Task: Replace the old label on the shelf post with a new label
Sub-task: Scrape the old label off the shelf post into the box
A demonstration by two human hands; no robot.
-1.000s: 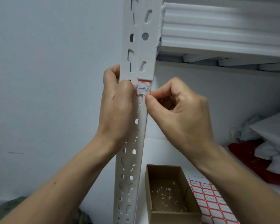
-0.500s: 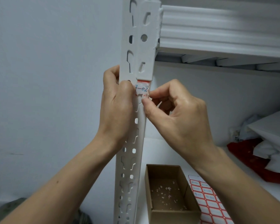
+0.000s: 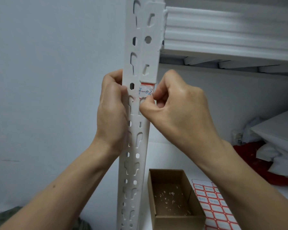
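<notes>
White shelf board is carrying a cardboard box and a label sheet. Left hand is gripping the shelf post; right hand is pinching the old label, which is sitting on the post just under a bracket.

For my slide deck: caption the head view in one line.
Left hand grips the shelf post while the right hand pinches the old label.

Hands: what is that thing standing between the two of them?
In the head view, the white slotted shelf post stands between them; the left hand grips its edge, and the right hand pinches at the old label on its front.
</notes>
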